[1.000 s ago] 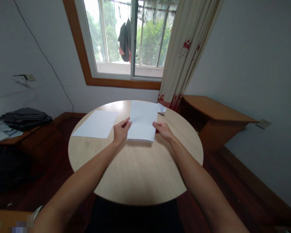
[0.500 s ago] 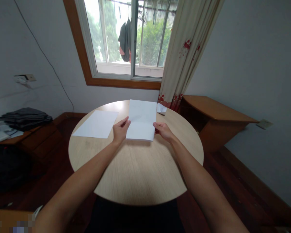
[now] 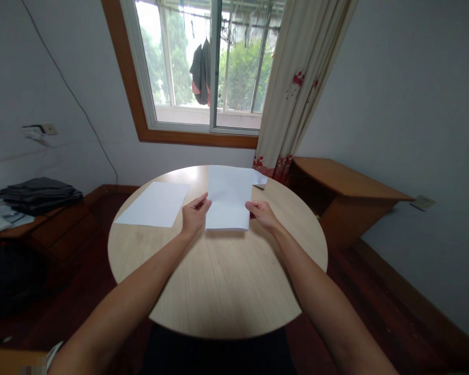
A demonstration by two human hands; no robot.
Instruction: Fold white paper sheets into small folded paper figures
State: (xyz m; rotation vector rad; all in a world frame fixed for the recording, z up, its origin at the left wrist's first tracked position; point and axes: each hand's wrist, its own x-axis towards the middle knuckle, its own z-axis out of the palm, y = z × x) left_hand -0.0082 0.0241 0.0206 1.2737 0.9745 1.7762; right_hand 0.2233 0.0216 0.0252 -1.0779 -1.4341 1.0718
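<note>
Between my hands is a white sheet of paper (image 3: 230,200), its near edge curved or folded over. My left hand (image 3: 194,212) pinches the paper's left edge, thumb on top. On the opposite edge, my right hand (image 3: 261,212) is closed with its thumb on the paper and its fingers underneath. A second white sheet (image 3: 156,204) lies flat on the round table (image 3: 222,281), left of my left hand. Beyond the held paper at the right lies a small piece of folded white paper (image 3: 260,177), partly covered, with a thin dark object (image 3: 258,187) beside it.
A wooden desk (image 3: 352,179) stands right of the table, by the curtain (image 3: 293,94). Dark folded cloth (image 3: 39,195) is stacked on a low cabinet at the left. The window (image 3: 203,67) is straight ahead.
The held paper has shifted slightly and now overlaps part of the small folded paper. Both hands keep their hold on its edges. The whole view has tipped a little.
</note>
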